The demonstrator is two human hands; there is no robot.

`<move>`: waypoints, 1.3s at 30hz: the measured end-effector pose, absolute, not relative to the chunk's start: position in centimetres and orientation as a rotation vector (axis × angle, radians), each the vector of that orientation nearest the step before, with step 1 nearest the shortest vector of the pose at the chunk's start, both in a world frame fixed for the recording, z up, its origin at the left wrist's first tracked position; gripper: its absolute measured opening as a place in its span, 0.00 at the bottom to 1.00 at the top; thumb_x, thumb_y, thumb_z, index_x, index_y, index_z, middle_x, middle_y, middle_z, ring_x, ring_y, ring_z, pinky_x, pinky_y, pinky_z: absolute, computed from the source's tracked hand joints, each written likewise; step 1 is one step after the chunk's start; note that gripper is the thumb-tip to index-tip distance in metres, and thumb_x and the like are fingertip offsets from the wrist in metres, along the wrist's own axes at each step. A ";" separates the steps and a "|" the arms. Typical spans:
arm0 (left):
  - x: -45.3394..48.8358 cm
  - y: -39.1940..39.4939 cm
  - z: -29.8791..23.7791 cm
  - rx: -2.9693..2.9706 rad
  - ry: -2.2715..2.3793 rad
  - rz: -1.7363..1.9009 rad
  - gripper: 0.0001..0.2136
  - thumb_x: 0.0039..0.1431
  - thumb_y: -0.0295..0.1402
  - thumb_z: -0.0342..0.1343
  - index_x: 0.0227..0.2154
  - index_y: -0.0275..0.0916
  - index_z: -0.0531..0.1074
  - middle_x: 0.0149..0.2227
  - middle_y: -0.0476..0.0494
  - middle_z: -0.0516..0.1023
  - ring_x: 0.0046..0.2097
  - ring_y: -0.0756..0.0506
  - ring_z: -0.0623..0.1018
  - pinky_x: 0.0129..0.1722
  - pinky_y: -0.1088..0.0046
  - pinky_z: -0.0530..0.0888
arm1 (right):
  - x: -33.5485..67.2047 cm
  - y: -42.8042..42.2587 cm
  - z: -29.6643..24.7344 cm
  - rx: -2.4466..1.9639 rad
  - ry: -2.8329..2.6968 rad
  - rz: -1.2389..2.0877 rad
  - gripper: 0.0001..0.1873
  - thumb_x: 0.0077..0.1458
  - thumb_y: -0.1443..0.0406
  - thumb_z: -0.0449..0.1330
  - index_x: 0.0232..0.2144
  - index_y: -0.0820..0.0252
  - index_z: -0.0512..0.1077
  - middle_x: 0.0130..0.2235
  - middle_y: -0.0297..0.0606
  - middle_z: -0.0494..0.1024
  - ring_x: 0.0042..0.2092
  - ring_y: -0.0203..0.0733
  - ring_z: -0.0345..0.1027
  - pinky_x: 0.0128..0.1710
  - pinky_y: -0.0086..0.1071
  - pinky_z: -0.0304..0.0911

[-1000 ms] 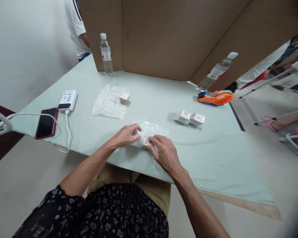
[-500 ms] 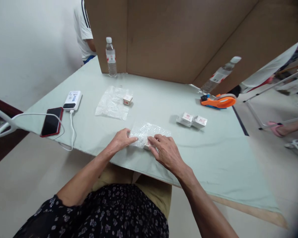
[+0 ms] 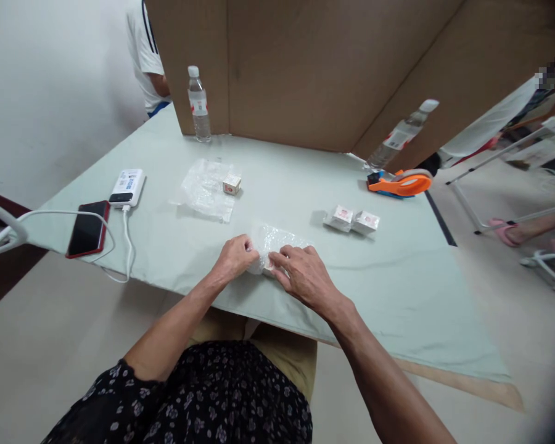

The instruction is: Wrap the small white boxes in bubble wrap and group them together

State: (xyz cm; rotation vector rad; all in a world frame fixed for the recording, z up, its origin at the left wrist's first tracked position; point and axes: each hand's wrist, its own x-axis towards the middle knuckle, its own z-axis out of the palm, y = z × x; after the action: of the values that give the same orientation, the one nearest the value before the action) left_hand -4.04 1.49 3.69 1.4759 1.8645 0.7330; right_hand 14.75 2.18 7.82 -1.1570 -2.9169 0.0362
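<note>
Hands, two: left hand point(image 3: 235, 256), right hand point(image 3: 305, 271).
Small boxes, four: one point(image 3: 267, 272) at the right hand's fingers, one point(image 3: 232, 184) beyond the left hand, two point(image 3: 341, 217) point(image 3: 365, 222) beyond and right of the right hand.
Loose bubble-wrap sheets, two: one point(image 3: 280, 236) at both hands, one point(image 3: 202, 192) beyond the left hand.
Bottles, two: one point(image 3: 198, 110) far beyond the left hand, one point(image 3: 400, 137) far beyond the right hand.
Tape dispenser point(image 3: 409, 184), one, beyond the right hand.
Phone point(image 3: 87, 229), one, and power bank point(image 3: 127, 187), one, both left of the left hand.

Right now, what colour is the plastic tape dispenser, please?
The plastic tape dispenser is mostly orange, some blue: head view.
</note>
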 end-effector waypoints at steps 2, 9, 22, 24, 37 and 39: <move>-3.8 1.5 3.3 1.325 1.808 0.822 0.07 0.47 0.27 0.55 0.21 0.39 0.61 0.21 0.56 0.61 0.24 0.53 0.62 0.24 0.77 0.59 | 14.6 2.1 8.2 -1.177 -2.968 0.013 0.09 0.65 0.62 0.56 0.46 0.56 0.72 0.40 0.40 0.77 0.37 0.43 0.67 0.38 0.36 0.45; -2.9 1.7 3.3 0.806 1.428 1.021 0.06 0.48 0.28 0.56 0.24 0.39 0.62 0.18 0.57 0.65 0.18 0.53 0.67 0.16 0.80 0.64 | 13.8 2.3 8.8 -1.133 -3.100 -0.061 0.10 0.67 0.63 0.52 0.44 0.55 0.73 0.41 0.43 0.76 0.37 0.43 0.66 0.37 0.37 0.43; -2.9 0.9 5.8 1.429 1.265 0.694 0.10 0.53 0.27 0.50 0.33 0.36 0.76 0.24 0.49 0.72 0.28 0.49 0.74 0.33 0.71 0.74 | 16.6 0.5 8.0 -1.199 -2.733 0.425 0.12 0.60 0.69 0.56 0.46 0.58 0.71 0.51 0.43 0.78 0.51 0.49 0.71 0.47 0.41 0.53; -2.8 0.6 5.6 1.805 1.304 0.660 0.12 0.54 0.25 0.49 0.32 0.37 0.78 0.29 0.46 0.74 0.35 0.46 0.76 0.41 0.67 0.75 | 16.9 0.1 7.5 -1.168 -2.678 0.425 0.13 0.59 0.70 0.56 0.46 0.57 0.71 0.53 0.44 0.78 0.59 0.52 0.66 0.52 0.44 0.53; -2.1 -1.9 3.7 2.208 1.499 0.893 0.09 0.56 0.24 0.54 0.39 0.39 0.75 0.41 0.42 0.76 0.46 0.43 0.75 0.49 0.64 0.74 | 17.7 0.8 4.9 -0.919 -2.602 0.378 0.16 0.55 0.75 0.56 0.43 0.54 0.74 0.51 0.37 0.81 0.66 0.51 0.61 0.63 0.53 0.49; -2.0 -1.8 3.9 2.236 1.516 0.846 0.10 0.56 0.23 0.54 0.39 0.39 0.74 0.42 0.42 0.77 0.47 0.42 0.75 0.50 0.62 0.74 | 18.3 0.8 5.2 -0.946 -2.519 0.429 0.13 0.57 0.70 0.57 0.43 0.54 0.74 0.51 0.38 0.81 0.64 0.52 0.63 0.62 0.52 0.52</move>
State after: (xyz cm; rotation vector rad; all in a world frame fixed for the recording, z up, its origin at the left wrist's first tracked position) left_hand -1.96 -1.84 3.93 2.2362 1.5156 0.8458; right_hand 18.26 0.80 5.18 -0.9456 -2.5194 0.4292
